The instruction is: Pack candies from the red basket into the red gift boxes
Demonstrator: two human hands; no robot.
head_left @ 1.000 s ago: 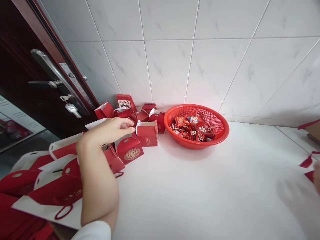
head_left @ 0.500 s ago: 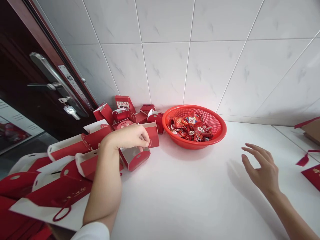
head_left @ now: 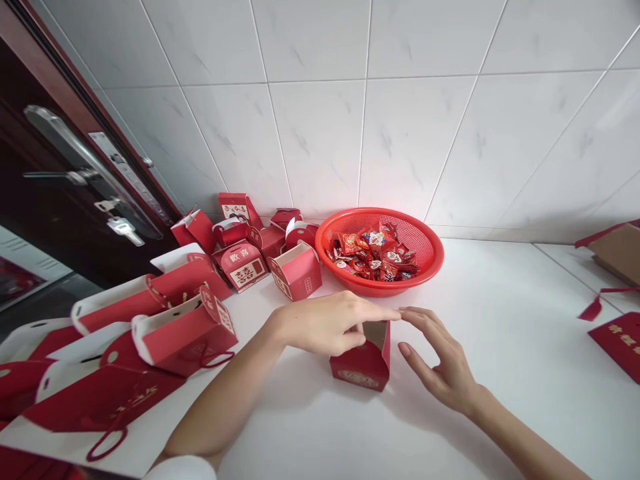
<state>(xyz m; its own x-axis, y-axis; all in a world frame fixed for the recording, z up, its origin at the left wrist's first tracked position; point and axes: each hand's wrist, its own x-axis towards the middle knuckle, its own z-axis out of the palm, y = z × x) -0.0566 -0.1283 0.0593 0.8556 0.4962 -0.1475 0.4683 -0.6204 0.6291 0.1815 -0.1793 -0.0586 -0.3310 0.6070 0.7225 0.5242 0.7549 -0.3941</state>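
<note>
A small red box (head_left: pixel 361 363) with an open top stands on the white table (head_left: pixel 310 433), in front of the basket. My left hand (head_left: pixel 334 323) reaches over it from the left, its thumb and fingers closed on the box's upper left edge and its index finger stretched across the top. On the right, my right hand (head_left: pixel 440 360) is open, its thumb apart from its fingers, beside the box. Its fingertips come close to my left index finger. Behind them sits a red plastic basket (head_left: pixel 435 257) with red-wrapped candies (head_left: pixel 377 253) in it.
Several red boxes (head_left: pixel 300 270) crowd the left side and back left by the wall. A cord handle loops from one in front. At the right edge lie a red card (head_left: pixel 620 343) with a ribbon and a brown box (head_left: pixel 617 260). A dark door (head_left: pixel 55 220) stands at the left.
My left hand has carried a red box from the group at the left to the middle of the table. My right hand has moved left towards it. The view has shifted slightly.
</note>
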